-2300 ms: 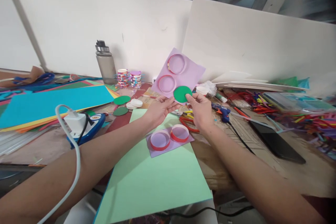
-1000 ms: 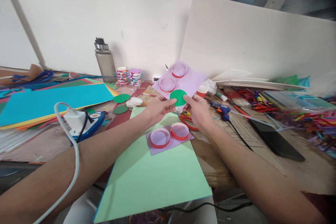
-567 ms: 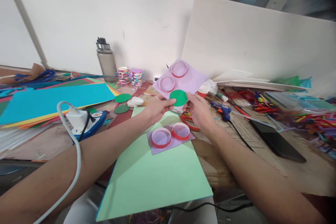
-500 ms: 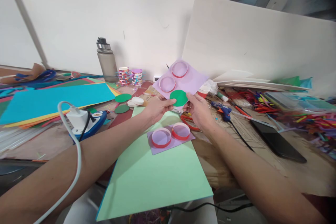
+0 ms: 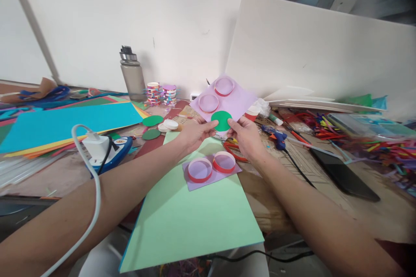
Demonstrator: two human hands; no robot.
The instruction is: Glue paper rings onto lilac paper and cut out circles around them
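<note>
Since the earliest frame, the lilac sheet (image 5: 238, 97) has tipped from nearly upright to flatter, and both hands have dropped slightly toward the middle of the frame. My left hand (image 5: 195, 132) has its grip closed, thumb on the left rim of the green disc (image 5: 221, 120), fingers behind the sheet; my right hand (image 5: 248, 136) pinches the disc's right edge in the same closed way. That disc sits on the sheet's near corner, below two red-rimmed rings (image 5: 216, 94) stuck to the paper. Just beneath my hands, a smaller lilac piece with two more rings (image 5: 211, 168) lies on the pale green sheet (image 5: 191, 220) on the counter (image 5: 325, 207). Right of it lie a blue glue gun (image 5: 275, 135) and a dark phone (image 5: 341, 175); upper left stand a grey bottle (image 5: 131, 74) and a white charger (image 5: 94, 148). My worry: whether the disc has bonded I cannot tell, so uneven thumb pressure could slide it off-centre, or crease the unsupported sheet.
</note>
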